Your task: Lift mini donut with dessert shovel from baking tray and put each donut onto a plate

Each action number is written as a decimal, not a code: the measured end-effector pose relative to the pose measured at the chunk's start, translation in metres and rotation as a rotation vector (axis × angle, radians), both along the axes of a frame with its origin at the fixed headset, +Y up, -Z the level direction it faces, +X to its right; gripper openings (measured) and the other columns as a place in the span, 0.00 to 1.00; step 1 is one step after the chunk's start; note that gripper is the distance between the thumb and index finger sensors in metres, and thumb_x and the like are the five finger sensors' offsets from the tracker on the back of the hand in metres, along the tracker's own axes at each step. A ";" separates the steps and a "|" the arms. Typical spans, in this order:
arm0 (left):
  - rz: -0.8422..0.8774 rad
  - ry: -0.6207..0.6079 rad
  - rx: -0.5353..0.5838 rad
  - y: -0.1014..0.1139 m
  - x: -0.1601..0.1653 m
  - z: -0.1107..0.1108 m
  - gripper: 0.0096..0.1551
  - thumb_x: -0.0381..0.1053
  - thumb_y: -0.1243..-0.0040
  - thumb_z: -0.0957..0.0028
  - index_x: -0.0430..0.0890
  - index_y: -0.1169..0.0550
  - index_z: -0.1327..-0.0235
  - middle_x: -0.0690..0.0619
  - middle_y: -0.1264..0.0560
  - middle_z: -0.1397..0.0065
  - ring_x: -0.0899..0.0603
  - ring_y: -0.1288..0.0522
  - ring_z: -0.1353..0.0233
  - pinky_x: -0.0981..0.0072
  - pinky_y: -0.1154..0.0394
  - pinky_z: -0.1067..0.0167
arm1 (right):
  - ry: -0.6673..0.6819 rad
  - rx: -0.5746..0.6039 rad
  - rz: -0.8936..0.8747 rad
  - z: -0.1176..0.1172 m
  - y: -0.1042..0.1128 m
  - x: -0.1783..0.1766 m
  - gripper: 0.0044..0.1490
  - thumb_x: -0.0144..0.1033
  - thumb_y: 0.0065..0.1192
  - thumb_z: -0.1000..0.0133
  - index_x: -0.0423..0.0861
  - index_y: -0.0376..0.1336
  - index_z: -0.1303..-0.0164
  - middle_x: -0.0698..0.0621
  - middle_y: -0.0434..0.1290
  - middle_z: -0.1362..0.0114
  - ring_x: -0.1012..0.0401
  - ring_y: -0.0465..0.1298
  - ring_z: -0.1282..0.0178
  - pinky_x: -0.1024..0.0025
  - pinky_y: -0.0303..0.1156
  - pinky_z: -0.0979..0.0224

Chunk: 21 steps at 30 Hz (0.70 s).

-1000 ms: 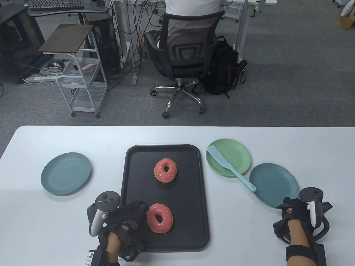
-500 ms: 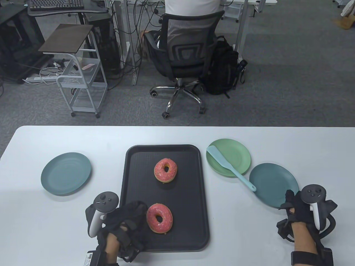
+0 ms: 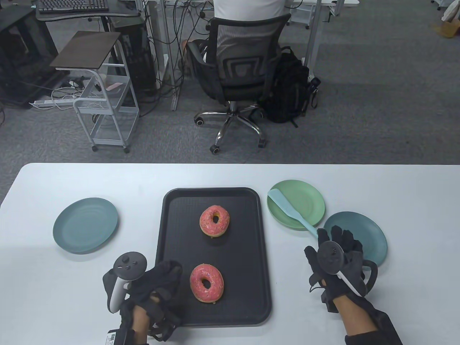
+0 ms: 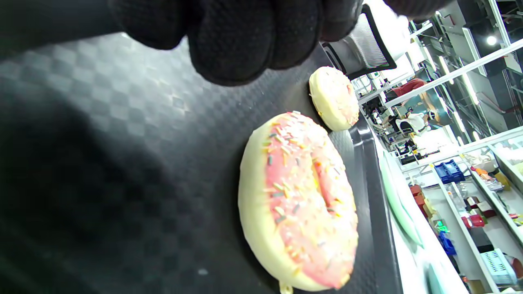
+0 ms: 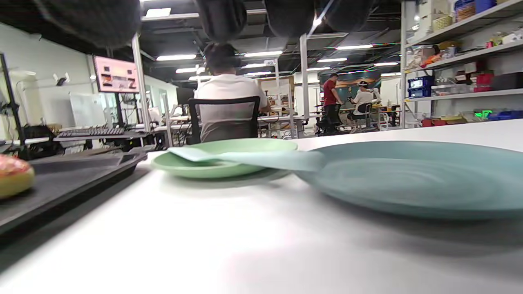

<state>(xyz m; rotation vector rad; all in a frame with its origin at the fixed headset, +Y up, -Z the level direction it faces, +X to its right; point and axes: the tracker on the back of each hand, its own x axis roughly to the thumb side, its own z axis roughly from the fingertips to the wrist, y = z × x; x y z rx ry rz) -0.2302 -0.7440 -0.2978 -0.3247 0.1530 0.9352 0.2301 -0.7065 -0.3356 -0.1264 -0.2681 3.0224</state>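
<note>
Two pink-iced donuts lie on the black baking tray [image 3: 172, 230]: a far donut [image 3: 214, 220] and a near donut [image 3: 206, 283]. My left hand [image 3: 167, 273] rests loosely curled on the tray's near-left edge, just left of the near donut [image 4: 298, 200], holding nothing. The pale teal dessert shovel [image 3: 287, 210] lies with its blade on the light green plate [image 3: 311, 203]. Its handle reaches toward a teal plate [image 3: 372, 235]. My right hand [image 3: 336, 239] hovers with fingers spread over the handle's end, which it hides. The right wrist view shows the shovel [image 5: 245, 157] bridging both plates.
Another teal plate [image 3: 85, 225] sits left of the tray. Beyond the table's far edge a person sits in an office chair [image 3: 237, 72], with a small cart [image 3: 104, 93] and a backpack [image 3: 291, 90] nearby.
My right hand has moved left and forward from the table's near-right corner, uncurled, and now spreads over the shovel's handle end. My left hand has slid slightly left.
</note>
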 end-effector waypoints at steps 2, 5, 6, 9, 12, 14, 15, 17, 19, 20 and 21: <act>-0.043 0.007 0.020 0.004 0.000 0.001 0.32 0.65 0.44 0.56 0.57 0.31 0.38 0.51 0.27 0.36 0.41 0.20 0.43 0.44 0.28 0.37 | 0.011 -0.002 0.014 0.000 -0.002 -0.004 0.49 0.63 0.58 0.46 0.51 0.48 0.19 0.34 0.47 0.12 0.32 0.47 0.15 0.28 0.44 0.20; -0.231 0.027 0.090 0.023 -0.005 0.006 0.35 0.65 0.42 0.57 0.57 0.33 0.35 0.48 0.33 0.29 0.36 0.28 0.33 0.39 0.36 0.31 | 0.015 -0.016 0.035 0.001 -0.003 -0.006 0.51 0.64 0.58 0.46 0.51 0.46 0.18 0.35 0.42 0.11 0.31 0.42 0.15 0.27 0.40 0.21; -0.348 0.046 0.128 0.032 -0.011 0.007 0.36 0.66 0.43 0.57 0.59 0.34 0.35 0.50 0.35 0.27 0.38 0.29 0.30 0.40 0.36 0.30 | 0.017 -0.016 0.028 0.001 -0.003 -0.006 0.52 0.64 0.58 0.46 0.52 0.45 0.18 0.35 0.41 0.11 0.31 0.40 0.15 0.27 0.39 0.21; -0.413 0.166 0.151 0.044 -0.028 0.005 0.37 0.68 0.44 0.57 0.61 0.37 0.33 0.50 0.40 0.23 0.36 0.36 0.24 0.38 0.41 0.27 | 0.021 -0.031 0.008 0.001 -0.002 -0.005 0.52 0.65 0.58 0.46 0.52 0.45 0.18 0.35 0.40 0.11 0.31 0.39 0.15 0.27 0.37 0.21; -0.404 0.275 0.067 0.046 -0.054 -0.010 0.39 0.67 0.44 0.57 0.59 0.38 0.32 0.48 0.45 0.21 0.34 0.42 0.21 0.35 0.47 0.25 | 0.027 -0.042 0.010 0.001 -0.004 -0.006 0.52 0.65 0.58 0.46 0.52 0.45 0.18 0.35 0.40 0.11 0.31 0.39 0.15 0.27 0.37 0.21; -0.510 0.298 0.005 0.047 -0.075 -0.020 0.40 0.68 0.45 0.58 0.60 0.40 0.31 0.47 0.49 0.20 0.33 0.46 0.19 0.34 0.48 0.25 | 0.032 -0.054 0.006 0.002 -0.003 -0.006 0.52 0.65 0.58 0.46 0.52 0.45 0.18 0.35 0.40 0.11 0.31 0.39 0.15 0.27 0.37 0.22; -0.569 0.339 -0.019 0.046 -0.091 -0.026 0.41 0.68 0.46 0.58 0.61 0.41 0.30 0.47 0.50 0.19 0.33 0.47 0.18 0.35 0.48 0.25 | 0.034 -0.053 -0.001 0.003 -0.002 -0.007 0.52 0.64 0.58 0.46 0.52 0.45 0.18 0.35 0.40 0.11 0.31 0.40 0.15 0.27 0.36 0.22; -0.596 0.398 -0.052 0.042 -0.113 -0.033 0.42 0.69 0.46 0.58 0.61 0.42 0.30 0.47 0.53 0.19 0.32 0.51 0.18 0.35 0.49 0.25 | 0.036 -0.047 0.000 0.003 -0.001 -0.008 0.51 0.64 0.57 0.46 0.51 0.46 0.18 0.35 0.40 0.11 0.31 0.40 0.15 0.27 0.36 0.22; -0.585 0.472 -0.103 0.037 -0.138 -0.041 0.43 0.70 0.47 0.58 0.61 0.44 0.29 0.47 0.55 0.19 0.31 0.53 0.17 0.34 0.50 0.25 | 0.035 -0.046 0.001 0.003 -0.001 -0.008 0.51 0.64 0.57 0.46 0.51 0.46 0.18 0.35 0.40 0.11 0.31 0.40 0.15 0.27 0.36 0.21; -0.577 0.495 -0.113 0.035 -0.147 -0.044 0.43 0.70 0.48 0.59 0.61 0.44 0.29 0.46 0.56 0.19 0.31 0.54 0.17 0.34 0.50 0.25 | 0.036 -0.047 0.001 0.003 -0.001 -0.008 0.51 0.64 0.57 0.46 0.51 0.46 0.18 0.35 0.40 0.11 0.31 0.41 0.15 0.27 0.36 0.21; -0.568 0.519 -0.123 0.033 -0.156 -0.048 0.44 0.72 0.50 0.60 0.60 0.45 0.29 0.46 0.56 0.19 0.31 0.54 0.17 0.34 0.50 0.25 | 0.038 -0.057 0.003 0.002 -0.002 -0.009 0.51 0.64 0.57 0.46 0.51 0.46 0.18 0.35 0.40 0.11 0.31 0.41 0.15 0.27 0.36 0.22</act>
